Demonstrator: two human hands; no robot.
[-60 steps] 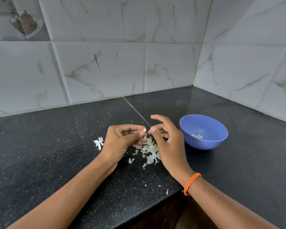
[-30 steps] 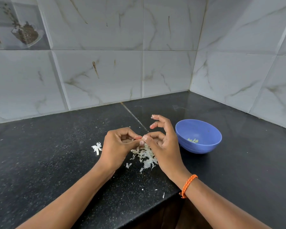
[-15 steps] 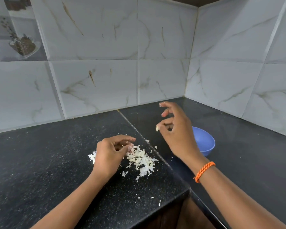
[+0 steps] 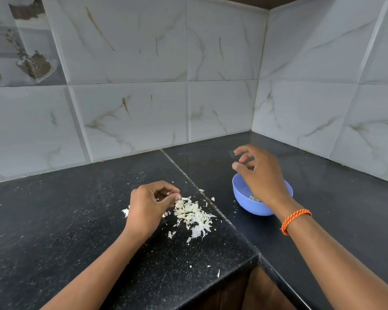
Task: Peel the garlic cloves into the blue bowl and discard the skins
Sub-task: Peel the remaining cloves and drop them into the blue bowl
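The blue bowl [image 4: 239, 190] stands on the black counter right of the seam, with a few peeled garlic cloves [image 4: 254, 198] in its bottom. My right hand [image 4: 261, 175] hovers over the bowl and hides much of it; its fingers are spread and I see nothing in them. My left hand [image 4: 149, 205] rests low over the counter at the left edge of the pile of garlic skins [image 4: 194, 214]. Its fingers are curled, with a small white scrap of skin pinched at the fingertips.
Loose skin flakes [image 4: 125, 212] lie left of my left hand and near the counter's front edge [image 4: 218, 273]. The counter [image 4: 65, 220] forms an inner corner under tiled walls [image 4: 220, 108]. An orange band [image 4: 295, 220] is on my right wrist.
My hands have parted. The right hand carried the peeled clove from the pile to above the bowl and its fingers spread; the left hand sank onto the skin pile.
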